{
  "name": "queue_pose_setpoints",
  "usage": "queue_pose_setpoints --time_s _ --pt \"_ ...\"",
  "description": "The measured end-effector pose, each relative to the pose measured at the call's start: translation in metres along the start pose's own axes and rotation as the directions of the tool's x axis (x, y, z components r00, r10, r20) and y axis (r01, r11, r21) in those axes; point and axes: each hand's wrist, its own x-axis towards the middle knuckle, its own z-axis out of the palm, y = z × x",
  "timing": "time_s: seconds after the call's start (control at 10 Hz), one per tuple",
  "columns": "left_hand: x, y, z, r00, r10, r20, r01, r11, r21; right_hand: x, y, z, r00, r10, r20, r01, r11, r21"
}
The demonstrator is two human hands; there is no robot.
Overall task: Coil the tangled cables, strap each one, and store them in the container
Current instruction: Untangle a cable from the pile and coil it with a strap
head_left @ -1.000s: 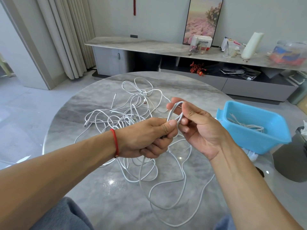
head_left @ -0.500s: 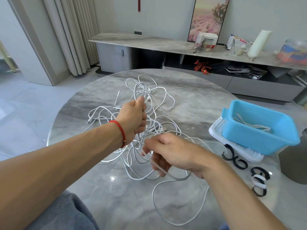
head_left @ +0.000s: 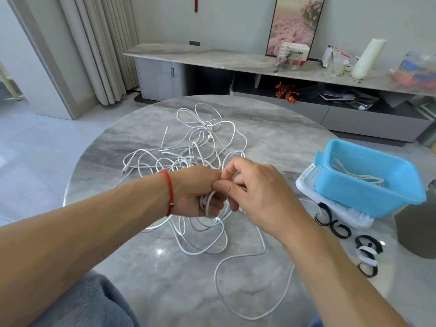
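At centre left of the frame our left hand (head_left: 195,192), a red string bracelet (head_left: 169,192) on its wrist, curls around a few small loops of white cable (head_left: 207,204). Touching it at centre, our right hand (head_left: 257,192) pinches the same cable between thumb and forefinger, feeding another turn. Behind and below both hands, the tangled cables (head_left: 200,142) sprawl over the round marble table (head_left: 271,128). We judge them light, limp and smooth, best held a short way along the loose run, guiding slack without yanking knots tight. At right sits the blue container (head_left: 368,192), one cable already inside, with black straps (head_left: 339,228) at lower right.
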Motion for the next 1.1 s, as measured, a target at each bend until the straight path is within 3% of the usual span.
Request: queue_pose_setpoints --time_s 0.2,0.3,0.4,0.5,0.6,0.8,0.9,1.0,1.1 --pt "0.002 -0.004 0.000 0.983 -0.019 0.184 0.043 0.991 -0.127 0.001 0.005 -0.002 0.998 0.008 -0.054 -0.015 0.993 -0.116" --pt "-0.003 -0.001 0.005 0.980 -0.057 0.192 0.072 0.995 -0.073 0.003 0.010 -0.006 0.998 0.038 -0.045 -0.039 0.999 -0.025" --pt "-0.010 0.004 0.008 0.980 -0.093 0.178 0.094 0.996 0.001 0.003 0.015 -0.014 0.997 0.043 0.066 -0.052 0.990 0.135" --pt "-0.017 0.008 0.008 0.971 -0.085 0.223 0.098 0.994 -0.047 0.000 0.021 -0.021 0.997 0.039 0.060 -0.045 0.993 0.106" --pt "-0.017 0.007 0.010 0.978 -0.084 0.189 0.087 0.996 -0.012 0.001 0.024 -0.021 0.993 0.072 -0.089 -0.073 0.997 -0.008" --pt "-0.017 0.010 0.017 0.965 -0.121 0.232 0.142 0.987 -0.076 0.003 0.021 -0.017 0.976 0.097 -0.193 -0.124 0.984 -0.132" --pt "-0.019 0.010 0.019 0.951 -0.075 0.301 0.104 0.991 -0.082 0.002 0.019 -0.018 0.967 0.137 -0.215 -0.179 0.965 -0.191" --pt "-0.025 0.007 0.019 0.933 0.033 0.359 -0.032 0.999 -0.007 0.001 0.022 -0.021 0.958 0.165 -0.236 -0.213 0.958 -0.195" --pt "-0.030 0.005 0.017 0.910 0.121 0.396 -0.198 0.967 0.159 0.001 0.028 -0.028 0.960 0.204 -0.189 -0.218 0.974 -0.055"
